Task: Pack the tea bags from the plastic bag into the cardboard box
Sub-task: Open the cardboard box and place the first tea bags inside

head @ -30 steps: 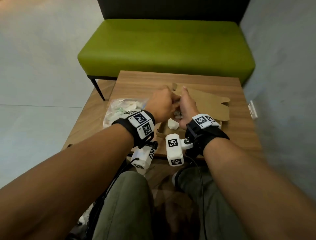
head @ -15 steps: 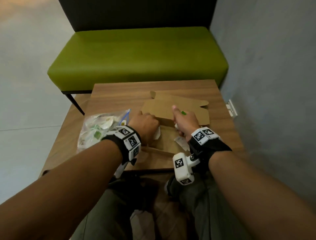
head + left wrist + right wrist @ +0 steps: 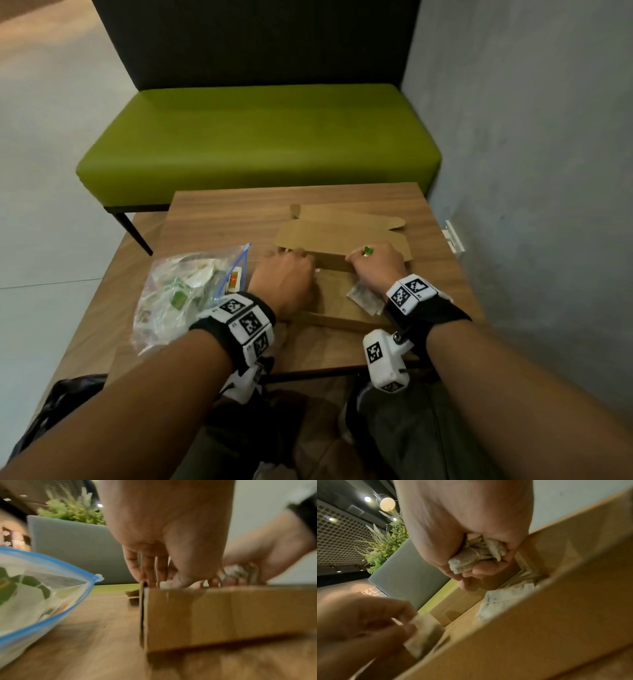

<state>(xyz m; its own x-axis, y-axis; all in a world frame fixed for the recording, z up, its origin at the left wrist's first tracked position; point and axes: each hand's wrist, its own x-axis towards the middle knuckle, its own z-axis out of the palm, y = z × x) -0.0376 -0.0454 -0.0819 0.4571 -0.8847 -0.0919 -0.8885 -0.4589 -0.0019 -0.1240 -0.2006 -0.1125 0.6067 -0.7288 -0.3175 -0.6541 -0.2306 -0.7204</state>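
since a second ago: both hands have dropped from a joined clasp above the table down into the open box, spread apart, left at its left end, right toward its right end.
left hand (image 3: 282,277): fingers curled down inside the cardboard box (image 3: 342,308), pinching one tea bag (image 3: 423,632) at the box's left end.
right hand (image 3: 371,265): fist wrapped tight around a crumpled bunch of tea bags (image 3: 477,554), held low inside the box; a green tag (image 3: 368,250) pokes out on top.
loose tea bag (image 3: 364,298): lies flat on the box floor just beside the right wrist.
plastic bag (image 3: 185,294): lies on the table (image 3: 222,212) just left of the box, mouth toward it, more tea bags inside.
box lid (image 3: 342,233): folded back, lying flat behind the hands.
behind: green bench (image 3: 257,144).
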